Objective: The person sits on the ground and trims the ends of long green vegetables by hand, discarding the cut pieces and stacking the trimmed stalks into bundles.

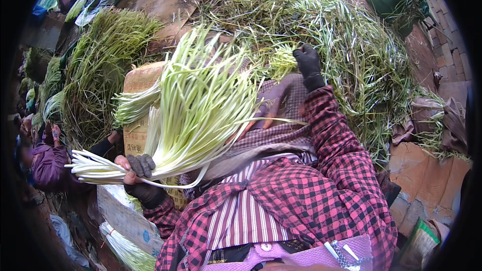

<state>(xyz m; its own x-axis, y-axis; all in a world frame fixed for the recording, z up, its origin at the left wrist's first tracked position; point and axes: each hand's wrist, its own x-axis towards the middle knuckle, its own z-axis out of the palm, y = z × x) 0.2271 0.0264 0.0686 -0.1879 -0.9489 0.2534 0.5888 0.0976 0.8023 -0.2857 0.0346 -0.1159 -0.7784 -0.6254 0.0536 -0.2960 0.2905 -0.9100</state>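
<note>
My left hand (139, 175), in a dark fingerless glove, grips a large bundle of long leafy vegetable stalks (199, 120), possibly blanched garlic leaves. Their white stem ends stick out to the left, and pale green leaves fan upward over my lap. At the far side of my knee, my right hand (308, 62), also gloved, is closed around a clump of pale green leaves (282, 60). Under the bundle stands a printed cardboard box (137, 135), partly hidden. A smaller bunch of stalks (139, 101) lies on it.
Loose leaf litter (339, 34) spreads ahead and rightward. A tall heap of uncleaned greens (101, 71) stands left. Another person in purple (52, 165) sits at far left. A tied white-stemmed bunch (128, 248) lies below, beside a carton panel (128, 214). A green sack (395, 0) stands top right.
</note>
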